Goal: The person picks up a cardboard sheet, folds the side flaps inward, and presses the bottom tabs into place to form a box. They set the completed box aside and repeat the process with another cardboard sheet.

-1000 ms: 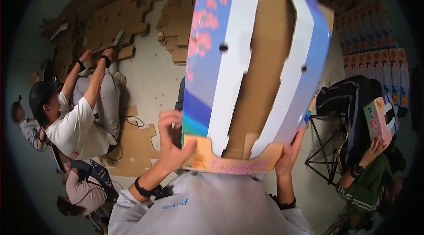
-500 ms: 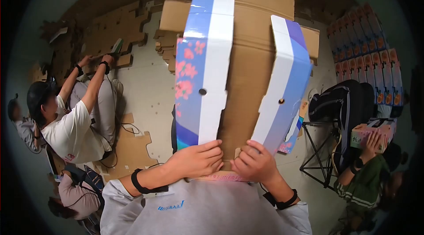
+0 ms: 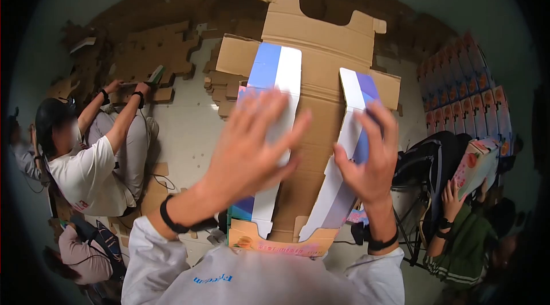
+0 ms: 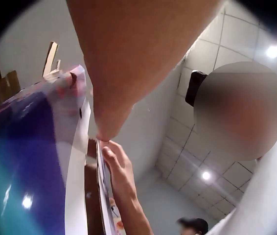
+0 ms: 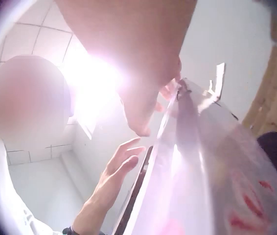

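A part-folded cardboard box [image 3: 315,190] stands in front of me, brown inside, with blue and white side panels. My left hand [image 3: 252,139] is spread over the left side panel [image 3: 281,70], its fingers mostly straight and blurred. Over the right side panel [image 3: 329,190], my right hand [image 3: 373,159] has its fingers loosely bent and apart from the thumb. An orange printed end panel [image 3: 275,246] faces my body, and a brown flap [image 3: 321,24] with a notch extends at the far end. In the left wrist view the left fingers are hidden behind the forearm.
Flat cardboard pieces [image 3: 146,53] lie on the floor at the back left, near a seated person [image 3: 94,173]. On the right, another person's hand [image 3: 452,202] holds a printed box [image 3: 478,167] beside a black bag [image 3: 427,161]. Rows of printed boxes [image 3: 467,113] stand behind.
Both hands first held the near end's corners, then came together at its middle, and now are farther up, spread apart over the side panels. The box sits lower in view.
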`<state>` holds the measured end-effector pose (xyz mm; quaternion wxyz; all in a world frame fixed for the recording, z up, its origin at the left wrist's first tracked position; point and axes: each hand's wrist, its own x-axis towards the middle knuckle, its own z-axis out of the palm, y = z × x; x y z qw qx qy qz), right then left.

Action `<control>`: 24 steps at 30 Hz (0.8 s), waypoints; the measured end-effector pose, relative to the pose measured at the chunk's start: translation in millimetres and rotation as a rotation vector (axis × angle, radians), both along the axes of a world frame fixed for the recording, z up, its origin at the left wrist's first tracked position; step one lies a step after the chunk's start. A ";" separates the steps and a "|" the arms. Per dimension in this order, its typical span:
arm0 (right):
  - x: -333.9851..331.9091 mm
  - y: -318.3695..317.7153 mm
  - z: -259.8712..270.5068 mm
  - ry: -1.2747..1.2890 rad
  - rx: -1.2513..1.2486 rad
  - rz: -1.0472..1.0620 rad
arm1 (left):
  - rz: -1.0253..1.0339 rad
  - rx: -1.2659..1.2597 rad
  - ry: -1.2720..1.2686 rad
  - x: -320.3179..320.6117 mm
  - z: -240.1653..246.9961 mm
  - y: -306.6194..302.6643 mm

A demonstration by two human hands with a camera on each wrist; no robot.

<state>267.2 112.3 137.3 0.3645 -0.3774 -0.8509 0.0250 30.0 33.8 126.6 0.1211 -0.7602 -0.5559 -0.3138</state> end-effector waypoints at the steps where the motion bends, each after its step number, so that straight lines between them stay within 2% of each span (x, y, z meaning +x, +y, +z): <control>1: -14.0 12.5 10.4 -0.012 0.013 -0.056 | 0.100 0.004 -0.030 -3.2 14.8 16.7; 4: -21.9 33.6 5.7 -0.048 -0.042 -0.079 | 0.146 -0.150 -0.261 -9.7 2.6 49.6; 5: -21.1 38.6 -1.0 -0.061 -0.080 -0.066 | 0.111 -0.017 -0.251 -12.6 -8.1 58.1; 9: -15.5 37.0 -11.6 0.074 -0.001 0.001 | 0.046 -0.036 -0.354 -20.9 -12.8 53.3; 13: -17.6 37.6 2.4 -0.094 -0.116 -0.020 | 0.059 -0.049 -0.360 -26.0 -14.9 58.9; 14: -15.7 42.6 -0.4 0.037 -0.127 -0.031 | 0.060 -0.035 -0.352 -29.0 -17.2 62.7; 15: -11.4 50.7 -7.7 0.170 -0.137 -0.041 | 0.068 -0.107 -0.570 -31.8 -18.2 61.9; 16: -4.8 59.6 -15.6 0.306 -0.146 -0.048 | 0.140 0.011 -0.681 -40.8 -25.7 66.0; 17: 7.7 72.1 -24.1 0.479 -0.173 -0.159 | 0.214 0.130 -0.789 -53.2 -38.5 71.7; 19: 45.5 108.0 -49.4 0.747 -0.297 -0.299 | 0.401 0.116 -1.242 -80.4 -60.2 75.5; 20: 67.9 130.5 -65.9 0.839 -0.396 -0.327 | 0.386 0.042 -1.378 -102.4 -87.1 81.2; 21: 81.2 142.0 -80.2 0.932 -0.495 -0.358 | 0.284 -0.198 -1.590 -113.3 -91.4 81.9; 22: 84.6 145.3 -90.8 1.058 -0.764 -0.210 | 0.171 -0.448 -1.787 -118.0 -91.8 84.0; 24: 86.2 151.9 -103.2 1.269 -1.301 0.132 | 0.110 -0.735 -2.008 -110.1 -85.9 92.4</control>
